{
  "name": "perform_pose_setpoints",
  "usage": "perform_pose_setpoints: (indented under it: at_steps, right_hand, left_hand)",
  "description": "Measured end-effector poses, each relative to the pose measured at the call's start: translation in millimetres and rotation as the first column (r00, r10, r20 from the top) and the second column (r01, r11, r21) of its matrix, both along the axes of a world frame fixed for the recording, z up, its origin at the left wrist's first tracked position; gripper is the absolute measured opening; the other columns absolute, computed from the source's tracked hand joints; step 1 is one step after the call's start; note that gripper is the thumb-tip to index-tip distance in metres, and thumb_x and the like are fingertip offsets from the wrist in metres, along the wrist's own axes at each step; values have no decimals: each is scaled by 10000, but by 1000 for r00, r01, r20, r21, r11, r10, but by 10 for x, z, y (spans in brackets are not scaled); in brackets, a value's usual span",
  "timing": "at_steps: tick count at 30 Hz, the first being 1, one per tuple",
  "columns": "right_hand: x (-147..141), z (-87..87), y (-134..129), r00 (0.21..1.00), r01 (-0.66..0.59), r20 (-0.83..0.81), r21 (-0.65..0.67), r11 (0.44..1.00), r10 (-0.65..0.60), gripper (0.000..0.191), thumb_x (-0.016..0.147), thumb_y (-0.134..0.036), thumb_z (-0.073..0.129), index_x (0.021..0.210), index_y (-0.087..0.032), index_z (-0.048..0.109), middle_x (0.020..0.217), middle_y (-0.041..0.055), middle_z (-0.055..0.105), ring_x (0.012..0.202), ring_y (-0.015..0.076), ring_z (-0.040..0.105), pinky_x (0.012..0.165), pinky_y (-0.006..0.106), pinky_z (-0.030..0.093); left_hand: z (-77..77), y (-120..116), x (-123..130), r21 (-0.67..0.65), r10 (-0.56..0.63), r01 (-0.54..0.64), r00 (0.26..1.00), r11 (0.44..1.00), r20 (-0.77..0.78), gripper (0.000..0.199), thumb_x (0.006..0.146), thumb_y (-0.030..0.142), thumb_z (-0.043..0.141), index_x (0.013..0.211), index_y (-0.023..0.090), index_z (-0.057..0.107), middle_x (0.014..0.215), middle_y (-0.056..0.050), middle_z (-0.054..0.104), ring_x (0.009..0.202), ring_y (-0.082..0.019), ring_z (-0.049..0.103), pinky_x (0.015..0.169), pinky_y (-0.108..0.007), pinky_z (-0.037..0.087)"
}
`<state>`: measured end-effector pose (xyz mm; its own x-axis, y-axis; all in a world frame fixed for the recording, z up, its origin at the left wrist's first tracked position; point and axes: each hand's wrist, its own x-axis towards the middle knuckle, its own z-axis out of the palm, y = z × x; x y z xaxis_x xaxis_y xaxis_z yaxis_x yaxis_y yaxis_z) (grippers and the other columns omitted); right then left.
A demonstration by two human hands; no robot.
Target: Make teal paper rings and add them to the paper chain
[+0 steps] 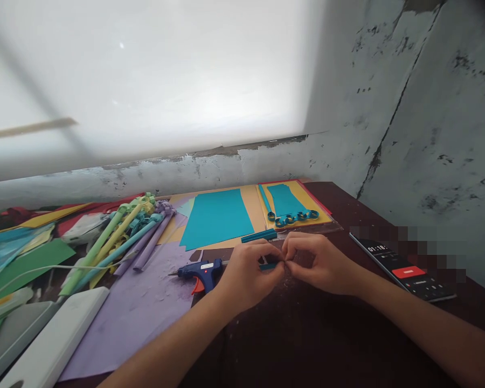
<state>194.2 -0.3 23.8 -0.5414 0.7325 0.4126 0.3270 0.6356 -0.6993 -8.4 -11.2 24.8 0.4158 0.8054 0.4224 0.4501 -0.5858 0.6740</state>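
My left hand (246,275) and my right hand (325,264) meet fingertip to fingertip above the dark table, both pinched. A short piece of teal paper strip (268,266) shows within the curve of my left fingers. Its end at the touching fingertips, where my right hand pinches too, is mostly hidden. Just behind my left hand lies a bundle of teal strips (259,236). To the left of that hand, a blue glue gun (206,272) with an orange trigger rests on its side, nozzle pointing left.
Teal sheets (218,218) lie behind my hands. Teal curled loops (297,217) and a teal tube (265,202) sit on a yellow sheet (325,216). Rolled paper stems (117,237) and a white power strip (60,339) occupy the left, near lilac paper (145,318). A phone (404,272) lies right.
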Motion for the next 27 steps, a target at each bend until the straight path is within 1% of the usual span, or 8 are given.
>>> perform_pose_setpoints:
  at_steps: [5, 10, 13, 18, 24, 27]
  right_hand:
    - [-4, -8, -8, 999, 43, 2, 29, 999, -43, 111, 828, -87, 614, 836, -198, 617, 855, 11, 647, 822, 156, 592, 772, 284, 465]
    - [-1, -40, 8, 997, 71, 16, 48, 996, -71, 134, 800, -69, 594, 811, -201, 577, 805, -10, 604, 755, 142, 538, 699, 271, 423]
    - [9, -41, 15, 998, 65, 1, 60, 996, -65, 149, 794, -57, 579, 821, -203, 567, 823, -7, 596, 776, 145, 533, 709, 271, 423]
    - [16, -30, -2, 999, 40, 11, 41, 998, -41, 154, 787, -61, 589, 841, -205, 574, 819, -11, 599, 757, 141, 534, 699, 267, 430]
    - [18, -25, 0, 996, 90, -20, 39, 995, -90, 139, 782, -66, 556, 808, -202, 554, 765, -20, 566, 712, 133, 507, 667, 259, 421]
    - [17, -21, 2, 997, 82, -8, 25, 996, -82, 132, 780, -73, 559, 815, -200, 559, 776, -16, 573, 719, 133, 517, 667, 255, 428]
  left_hand:
    - [-10, 4, 3, 13, 38, -38, 999, 999, 2, 140, 810, 101, 663, 817, 202, 761, 859, 9, 767, 793, -129, 670, 756, -243, 479]
    - [-44, 33, 13, 20, 40, -40, 999, 999, 3, 124, 799, 109, 669, 798, 204, 749, 832, 15, 762, 763, -132, 661, 717, -251, 469]
    - [-49, 42, 6, 22, 61, -61, 998, 998, 8, 128, 787, 101, 668, 780, 206, 739, 819, 20, 758, 765, -136, 659, 728, -257, 468]
    - [-43, 30, 0, 24, 47, -47, 999, 999, 1, 150, 793, 88, 649, 783, 209, 738, 828, 17, 757, 765, -134, 656, 717, -254, 464]
    - [-40, 28, 16, 38, 66, -66, 998, 997, 12, 105, 790, 110, 653, 765, 194, 711, 789, 14, 731, 730, -127, 635, 677, -245, 448]
    - [-41, 25, 16, 40, 62, -62, 998, 997, 14, 112, 785, 100, 645, 750, 191, 700, 772, 15, 716, 722, -123, 628, 677, -243, 445]
